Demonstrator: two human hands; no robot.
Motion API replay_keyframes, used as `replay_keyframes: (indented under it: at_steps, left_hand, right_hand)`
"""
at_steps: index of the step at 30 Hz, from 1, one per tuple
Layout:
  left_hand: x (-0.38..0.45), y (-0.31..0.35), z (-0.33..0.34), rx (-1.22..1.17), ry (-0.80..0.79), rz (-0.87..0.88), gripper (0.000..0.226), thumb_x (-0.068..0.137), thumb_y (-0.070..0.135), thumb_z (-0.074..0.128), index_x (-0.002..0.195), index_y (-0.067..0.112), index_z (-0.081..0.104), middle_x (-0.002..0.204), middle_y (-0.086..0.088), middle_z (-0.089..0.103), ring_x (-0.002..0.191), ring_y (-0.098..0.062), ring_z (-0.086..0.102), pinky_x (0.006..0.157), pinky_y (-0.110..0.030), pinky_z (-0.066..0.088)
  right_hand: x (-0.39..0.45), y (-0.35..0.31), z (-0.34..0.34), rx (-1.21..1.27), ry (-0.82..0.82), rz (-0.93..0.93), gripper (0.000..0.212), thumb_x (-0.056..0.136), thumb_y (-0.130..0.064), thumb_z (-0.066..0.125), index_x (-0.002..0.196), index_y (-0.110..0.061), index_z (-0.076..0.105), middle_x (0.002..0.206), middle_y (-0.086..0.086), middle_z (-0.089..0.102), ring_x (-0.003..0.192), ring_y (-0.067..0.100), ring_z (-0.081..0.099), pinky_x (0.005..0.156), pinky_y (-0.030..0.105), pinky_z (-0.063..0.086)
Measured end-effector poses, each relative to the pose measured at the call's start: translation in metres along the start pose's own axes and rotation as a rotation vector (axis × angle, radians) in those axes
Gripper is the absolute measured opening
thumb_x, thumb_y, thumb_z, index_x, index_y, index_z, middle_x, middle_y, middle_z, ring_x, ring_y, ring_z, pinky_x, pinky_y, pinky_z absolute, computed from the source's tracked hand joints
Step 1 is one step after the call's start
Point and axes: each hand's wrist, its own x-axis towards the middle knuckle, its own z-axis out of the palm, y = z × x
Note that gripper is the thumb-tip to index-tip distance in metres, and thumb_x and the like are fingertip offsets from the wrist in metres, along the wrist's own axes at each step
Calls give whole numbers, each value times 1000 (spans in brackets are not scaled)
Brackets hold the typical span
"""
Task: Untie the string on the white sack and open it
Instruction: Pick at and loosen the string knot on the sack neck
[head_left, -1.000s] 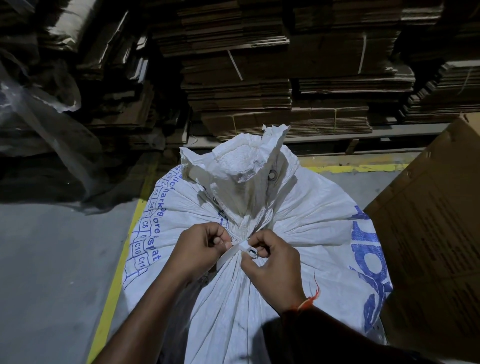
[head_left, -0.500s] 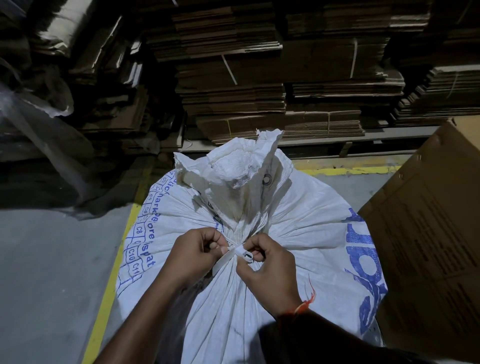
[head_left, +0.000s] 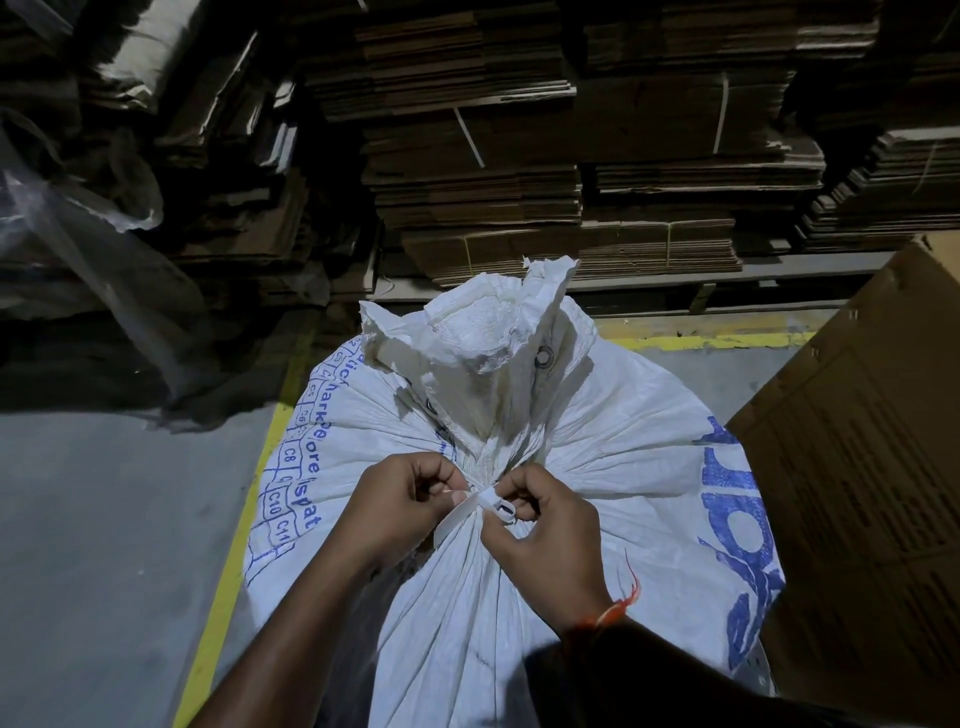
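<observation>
A big white woven sack (head_left: 597, 447) with blue print stands on the floor in front of me. Its neck is gathered and tied, and the crumpled top stands up above the tie. A flat white string (head_left: 480, 505) is knotted at the neck, with one tail hanging down to the left. My left hand (head_left: 402, 506) pinches the string from the left. My right hand (head_left: 545, 535) pinches the knot's small loop from the right. Both hands touch at the knot. The far side of the tie is hidden behind the neck.
Tall stacks of flattened cardboard (head_left: 467, 171) fill the back. A large brown carton (head_left: 872, 467) leans at the right beside the sack. Clear plastic sheeting (head_left: 78, 223) hangs at the left. A yellow floor line (head_left: 234, 561) runs past the sack's left side over grey concrete.
Both hands stay at the knot with only small finger shifts. The view has tilted slightly, so the sack sits a little lower in the frame. The string is still tied.
</observation>
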Motion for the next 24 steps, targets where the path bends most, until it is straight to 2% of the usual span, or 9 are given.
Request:
replay_keyframes:
  at_steps: [3,10,16,21,24]
  left_hand:
    - [-1,1,0,7,10,2,6,88,15,81,85,19,81,82,-14,77,68,-9,61,70,-29,49]
    - [-1,2,1,6,14,5,9,90,13,81,83,19,80,84,-16,77,68,-10,63,66,-29,51]
    - [1,-2,2,15,15,24,7,88,15,82,84,20,81,84,-12,78,67,-7,61,70,-26,50]
    - [1,-1,2,15,22,24,7,89,15,81,84,19,81,81,-11,78,66,-6,61,69,-26,49]
    - [0,0,3,19,27,28,9,89,14,81,82,20,80,71,-1,74,65,-5,60,67,-24,48]
  right_hand:
    - [0,-1,0,10,-4,-4,20,68,-25,76,84,-27,65,73,-13,64,71,13,62,68,33,56]
    - [0,-1,-1,2,-2,-12,19,70,-22,78,83,-27,66,74,-18,62,72,11,61,66,29,54]
    - [0,1,1,-8,10,-15,20,69,-23,77,84,-27,64,73,-16,61,71,12,60,65,29,54]
    - [0,2,2,-16,6,-26,21,69,-21,78,84,-27,64,72,-16,61,71,12,60,64,22,50]
    - [0,3,2,-20,10,-38,21,70,-18,78,84,-26,64,72,-12,62,72,13,60,64,18,47]
